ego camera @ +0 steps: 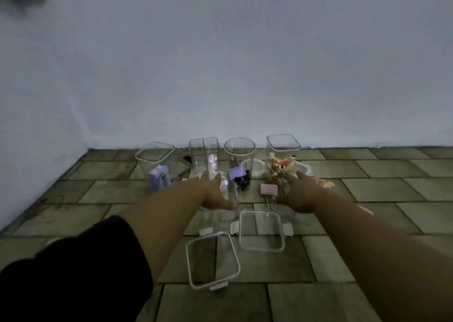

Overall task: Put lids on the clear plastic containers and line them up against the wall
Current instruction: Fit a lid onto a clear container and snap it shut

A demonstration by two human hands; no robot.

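Note:
Several clear plastic containers stand in a row near the wall: a square one with a white rim (pixel 154 158), a divided one (pixel 204 155), a round one (pixel 239 153) holding binder clips, and a tall one (pixel 283 147) with a lid on and colourful contents. Two square lids lie flat on the floor close to me, one on the left (pixel 212 260) and one on the right (pixel 261 231). My left hand (pixel 215 194) reaches forward with straight fingers beside a faint clear wall (pixel 232 195). My right hand (pixel 297 194) stretches out toward the tall container, holding nothing.
A pink binder clip (pixel 269 189) lies between my hands. A round white lid (pixel 252 167) and another lid (pixel 304 168) lie behind the row. The pale wall (pixel 220 76) meets the tiled floor (pixel 98 191) just past the containers; a side wall closes the left.

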